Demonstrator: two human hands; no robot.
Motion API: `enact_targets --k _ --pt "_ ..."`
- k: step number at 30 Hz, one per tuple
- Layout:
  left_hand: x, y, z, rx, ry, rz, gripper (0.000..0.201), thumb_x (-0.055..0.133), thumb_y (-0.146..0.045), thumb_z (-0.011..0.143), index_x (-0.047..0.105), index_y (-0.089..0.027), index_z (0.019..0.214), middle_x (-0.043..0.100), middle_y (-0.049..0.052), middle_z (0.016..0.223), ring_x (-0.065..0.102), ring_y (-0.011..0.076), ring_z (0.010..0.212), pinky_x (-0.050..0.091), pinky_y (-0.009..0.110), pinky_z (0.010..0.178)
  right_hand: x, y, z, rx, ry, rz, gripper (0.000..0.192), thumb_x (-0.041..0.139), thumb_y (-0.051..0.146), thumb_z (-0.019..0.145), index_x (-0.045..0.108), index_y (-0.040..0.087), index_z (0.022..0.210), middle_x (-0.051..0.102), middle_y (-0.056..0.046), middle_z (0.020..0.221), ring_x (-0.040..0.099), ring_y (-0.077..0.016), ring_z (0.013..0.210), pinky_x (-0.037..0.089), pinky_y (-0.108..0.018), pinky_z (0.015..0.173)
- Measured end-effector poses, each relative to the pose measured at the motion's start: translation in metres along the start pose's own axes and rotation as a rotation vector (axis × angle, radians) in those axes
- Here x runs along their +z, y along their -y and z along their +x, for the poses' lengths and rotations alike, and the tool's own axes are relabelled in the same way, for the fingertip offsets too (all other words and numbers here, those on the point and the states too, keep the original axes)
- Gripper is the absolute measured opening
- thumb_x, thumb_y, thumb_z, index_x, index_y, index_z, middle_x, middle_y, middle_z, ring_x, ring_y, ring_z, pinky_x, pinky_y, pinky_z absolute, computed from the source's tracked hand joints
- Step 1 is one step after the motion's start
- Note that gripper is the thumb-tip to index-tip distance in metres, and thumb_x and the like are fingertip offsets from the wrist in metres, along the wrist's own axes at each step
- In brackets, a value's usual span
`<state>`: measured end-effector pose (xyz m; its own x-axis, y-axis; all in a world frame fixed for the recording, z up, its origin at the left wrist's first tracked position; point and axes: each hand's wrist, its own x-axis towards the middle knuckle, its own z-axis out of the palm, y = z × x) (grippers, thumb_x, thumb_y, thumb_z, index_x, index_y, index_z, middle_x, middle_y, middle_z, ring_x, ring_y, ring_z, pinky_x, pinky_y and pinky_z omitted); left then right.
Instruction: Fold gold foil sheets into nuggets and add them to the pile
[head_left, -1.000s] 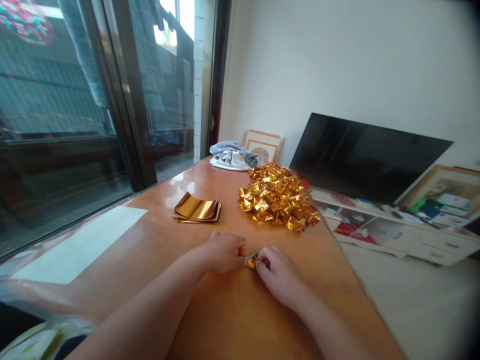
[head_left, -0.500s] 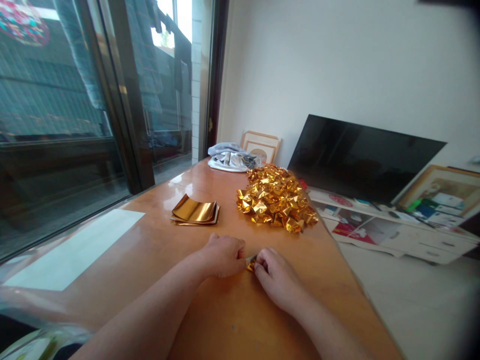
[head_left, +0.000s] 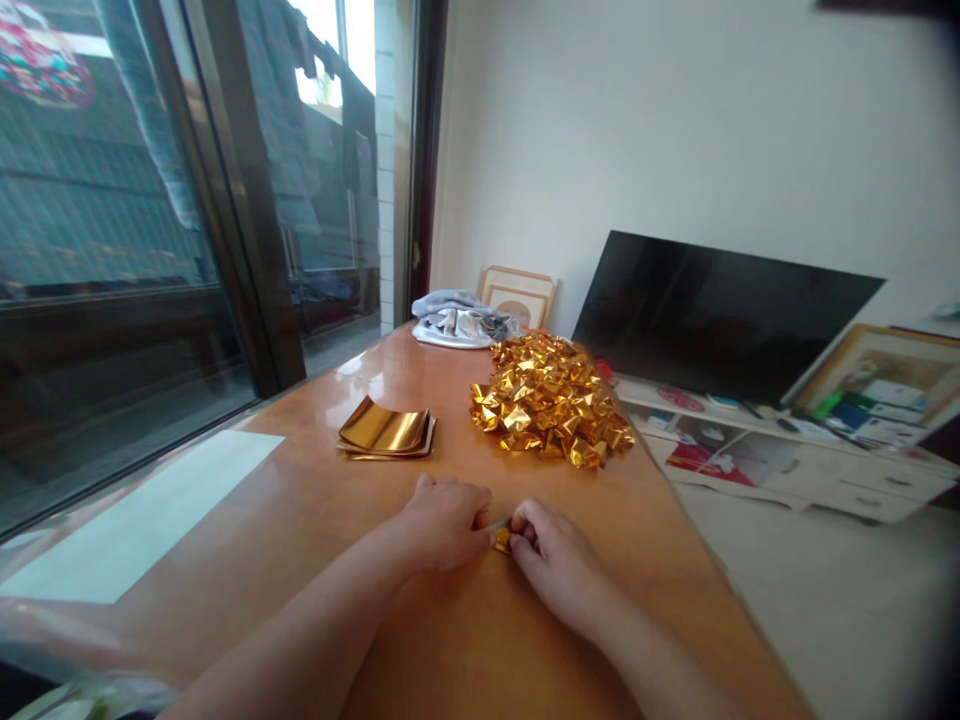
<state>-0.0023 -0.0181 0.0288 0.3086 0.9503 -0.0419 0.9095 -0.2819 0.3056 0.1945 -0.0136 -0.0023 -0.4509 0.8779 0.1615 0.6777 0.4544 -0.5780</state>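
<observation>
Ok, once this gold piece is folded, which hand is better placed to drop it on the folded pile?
Probably right. The right hand pinches the gold piece and lies nearer the folded pile; the left hand is nearer the flat sheets.

Glossy wooden table (head_left: 315, 480), shiny gold foil pile (head_left: 551, 400) — crinkled

Both bare forearms reach forward and converge, knuckles up. The left hand (head_left: 444, 522) is curled into a loose fist, fingertips pinched together toward the right hand (head_left: 551, 560), whose fingers fold inward. The 2 hands almost meet at the fingertips.
</observation>
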Motion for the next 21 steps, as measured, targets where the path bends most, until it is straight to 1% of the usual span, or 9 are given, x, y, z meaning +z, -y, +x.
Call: enact_targets --k 4,12,17,21 --pt "-0.001 0.0005 -0.0005 0.005 0.0 -0.013 0.015 0.057 -0.038 0.081 0.06 -0.023 0.08 0.069 0.003 0.085 0.061 0.025 0.085 0.035 0.037 0.077 -0.0025 0.001 -0.0003 -0.028 0.014 -0.01 0.011 0.054 0.011 0.085 0.056 0.022 0.083 0.06 -0.001 0.085 0.052 -0.0177 0.081 0.035 -0.026 0.068" --pt "-0.0057 -0.002 -0.002 -0.012 0.033 -0.015 0.011 0.055 -0.033 0.081 0.061 -0.024 0.082 0.07 0.003 0.089 0.062 0.025 0.088 0.036 0.037 0.08 -0.0008 -0.0021 -0.0001 -0.033 0.019 -0.024 0.011 0.054 0.013 0.087 0.059 0.022 0.084 0.058 -0.002 0.085 0.052 -0.0171 0.08 0.035 -0.026 0.069" --pt "-0.0041 -0.0032 -0.0019 -0.002 -0.001 0.011 0.012 0.051 -0.027 0.082 0.062 -0.024 0.08 0.07 0.003 0.087 0.063 0.0243 0.086 0.035 0.036 0.079 -0.0008 -0.0028 -0.0001 -0.037 0.02 -0.026 0.011 0.055 0.012 0.086 0.058 0.022 0.083 0.058 -0.002 0.085 0.052 -0.0169 0.08 0.035 -0.025 0.069" --pt "0.0001 -0.0057 0.0003 -0.009 -0.046 0.034 0.019 0.053 -0.038 0.084 0.061 -0.023 0.076 0.07 0.003 0.083 0.062 0.0248 0.083 0.035 0.038 0.078 -0.0014 -0.0021 0.0001 -0.038 0.017 -0.033 0.01 0.055 0.013 0.086 0.06 0.022 0.084 0.058 -0.002 0.086 0.053 -0.0165 0.08 0.036 -0.025 0.07"
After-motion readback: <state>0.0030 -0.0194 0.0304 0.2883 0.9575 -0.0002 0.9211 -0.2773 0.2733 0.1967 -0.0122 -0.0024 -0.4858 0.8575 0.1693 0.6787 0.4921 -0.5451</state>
